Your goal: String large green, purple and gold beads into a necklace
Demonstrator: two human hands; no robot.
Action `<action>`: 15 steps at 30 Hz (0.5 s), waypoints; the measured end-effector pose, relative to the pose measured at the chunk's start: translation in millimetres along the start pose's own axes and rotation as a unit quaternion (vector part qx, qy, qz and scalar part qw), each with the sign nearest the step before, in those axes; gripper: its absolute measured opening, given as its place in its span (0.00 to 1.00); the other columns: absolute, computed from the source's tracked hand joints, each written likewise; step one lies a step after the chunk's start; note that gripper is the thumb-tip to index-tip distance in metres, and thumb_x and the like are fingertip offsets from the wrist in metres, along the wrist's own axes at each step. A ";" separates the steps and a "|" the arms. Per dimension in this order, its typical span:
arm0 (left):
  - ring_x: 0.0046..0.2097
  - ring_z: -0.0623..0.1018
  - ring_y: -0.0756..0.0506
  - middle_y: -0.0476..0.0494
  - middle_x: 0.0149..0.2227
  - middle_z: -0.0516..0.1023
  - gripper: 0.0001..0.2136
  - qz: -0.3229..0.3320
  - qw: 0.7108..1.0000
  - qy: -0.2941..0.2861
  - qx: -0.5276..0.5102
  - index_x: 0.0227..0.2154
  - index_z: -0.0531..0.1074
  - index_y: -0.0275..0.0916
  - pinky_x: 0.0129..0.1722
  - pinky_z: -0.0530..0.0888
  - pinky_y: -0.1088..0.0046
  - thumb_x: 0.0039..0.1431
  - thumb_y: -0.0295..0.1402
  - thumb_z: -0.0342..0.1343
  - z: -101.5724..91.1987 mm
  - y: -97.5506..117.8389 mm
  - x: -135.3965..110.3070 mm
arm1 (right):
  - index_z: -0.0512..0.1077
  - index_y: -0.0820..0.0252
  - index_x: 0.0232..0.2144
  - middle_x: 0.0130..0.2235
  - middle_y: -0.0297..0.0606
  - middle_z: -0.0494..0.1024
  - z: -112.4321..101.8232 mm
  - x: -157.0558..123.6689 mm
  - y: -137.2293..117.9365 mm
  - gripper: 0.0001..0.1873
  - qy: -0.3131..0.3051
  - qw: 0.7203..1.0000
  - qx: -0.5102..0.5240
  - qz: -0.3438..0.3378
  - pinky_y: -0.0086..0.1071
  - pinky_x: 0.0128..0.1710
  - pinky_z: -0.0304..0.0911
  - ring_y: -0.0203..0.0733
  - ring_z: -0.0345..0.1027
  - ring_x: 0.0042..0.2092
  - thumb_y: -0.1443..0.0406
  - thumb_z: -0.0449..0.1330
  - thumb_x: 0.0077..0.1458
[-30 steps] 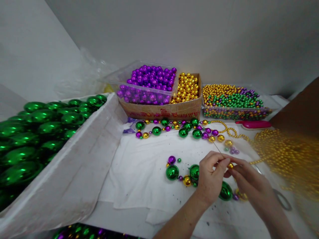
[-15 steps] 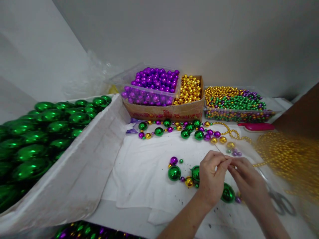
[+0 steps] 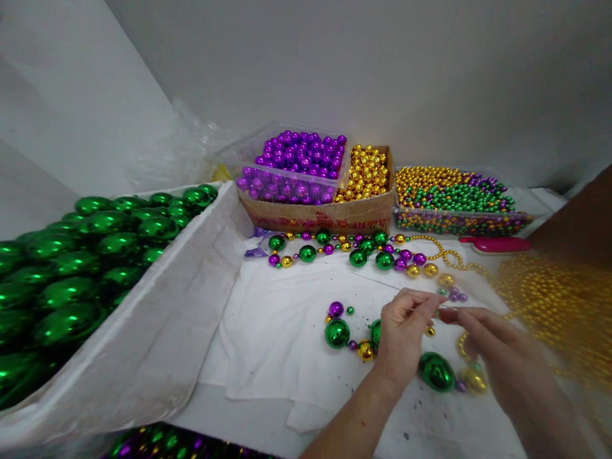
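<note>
My left hand (image 3: 405,335) is pinched, thumb against fingertips, over a white cloth (image 3: 287,319). My right hand (image 3: 497,341) meets it from the right with its thumb and forefinger pressed together. Their fingertips almost touch. A small gold bead (image 3: 430,330) hangs just below the pinch, apparently on a thin thread that I can barely see. A part-strung strand lies under the hands, with a large green bead (image 3: 437,371), another green bead (image 3: 337,333), and gold and purple ones. What the right fingertips hold is too small to make out.
A finished strand (image 3: 354,252) lies across the cloth's far edge. Behind it stand a tub of purple beads (image 3: 296,162), a cardboard box of gold beads (image 3: 366,172) and a tray of small mixed beads (image 3: 452,191). A white box of big green beads (image 3: 95,255) fills the left. Gold bead strings (image 3: 554,306) pile up at right, by a pink tool (image 3: 497,244).
The gold bead that was pinched between my fingertips now hangs below them. My right hand has drawn slightly right and down. The view has shifted a little.
</note>
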State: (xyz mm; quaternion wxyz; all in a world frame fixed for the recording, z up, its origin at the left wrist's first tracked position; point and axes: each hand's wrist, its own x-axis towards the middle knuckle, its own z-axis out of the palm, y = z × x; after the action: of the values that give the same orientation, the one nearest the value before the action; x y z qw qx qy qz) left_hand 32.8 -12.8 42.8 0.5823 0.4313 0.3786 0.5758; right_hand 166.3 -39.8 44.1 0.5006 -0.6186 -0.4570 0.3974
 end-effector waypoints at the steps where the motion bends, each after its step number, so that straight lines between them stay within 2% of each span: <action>1: 0.33 0.72 0.50 0.44 0.34 0.77 0.09 -0.006 1.000 0.000 -0.015 0.31 0.78 0.35 0.32 0.69 0.75 0.57 0.36 0.57 0.5 0.7 0.6 | 0.77 0.58 0.31 0.26 0.36 0.73 2.6 -0.2 -1.3 0.15 -0.007 0.999 0.039 0.028 0.26 0.18 0.54 0.33 0.59 0.23 0.52 0.64 0.47; 5: 0.32 0.72 0.51 0.45 0.33 0.76 0.09 -0.015 0.999 -0.018 -0.023 0.32 0.77 0.35 0.33 0.69 0.75 0.56 0.36 0.57 -5.1 6.8 4.8 | 0.74 0.60 0.31 0.18 0.27 0.59 10.5 3.6 -6.5 0.15 -0.039 0.982 0.164 0.089 0.22 0.15 0.40 0.26 0.46 0.19 0.55 0.67 0.45; 7: 0.34 0.73 0.50 0.44 0.36 0.76 0.10 -0.026 0.998 -0.049 0.001 0.38 0.76 0.36 0.35 0.70 0.74 0.57 0.36 0.57 -12.0 9.7 7.7 | 0.73 0.60 0.29 0.17 0.25 0.54 12.1 7.4 -13.7 0.15 -0.031 0.977 0.195 0.084 0.22 0.16 0.36 0.25 0.41 0.19 0.56 0.68 0.44; 10: 0.46 0.73 0.46 0.42 0.47 0.74 0.21 -0.007 0.989 -0.108 0.097 0.53 0.68 0.42 0.45 0.70 0.67 0.55 0.34 0.59 -21.4 6.4 10.2 | 0.71 0.60 0.28 0.16 0.23 0.50 13.7 13.3 -31.6 0.12 -0.035 0.973 0.226 0.042 0.23 0.16 0.34 0.26 0.38 0.18 0.57 0.66 0.47; 13: 0.57 0.67 0.42 0.42 0.56 0.68 0.29 0.072 0.951 -0.191 0.231 0.56 0.64 0.46 0.57 0.63 0.60 0.50 0.34 0.64 -23.9 -10.5 6.7 | 0.71 0.59 0.30 0.17 0.23 0.48 13.5 15.7 -51.3 0.09 -0.070 0.958 0.276 0.026 0.23 0.15 0.35 0.27 0.35 0.19 0.59 0.62 0.51; 15: 0.57 0.66 0.41 0.43 0.56 0.69 0.24 0.105 0.916 -0.226 0.316 0.52 0.68 0.46 0.58 0.62 0.59 0.50 0.34 0.63 -23.2 -27.6 2.3 | 0.71 0.58 0.31 0.18 0.23 0.44 8.2 14.2 -60.8 0.08 -0.083 0.951 0.298 0.020 0.24 0.15 0.35 0.29 0.32 0.19 0.59 0.60 0.54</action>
State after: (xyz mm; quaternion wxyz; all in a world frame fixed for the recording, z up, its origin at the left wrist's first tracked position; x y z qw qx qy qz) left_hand 20.7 -8.0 9.1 0.4217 0.7487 0.3515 0.3716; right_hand 152.1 -19.1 101.8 0.6146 -0.4147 -0.3450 0.5756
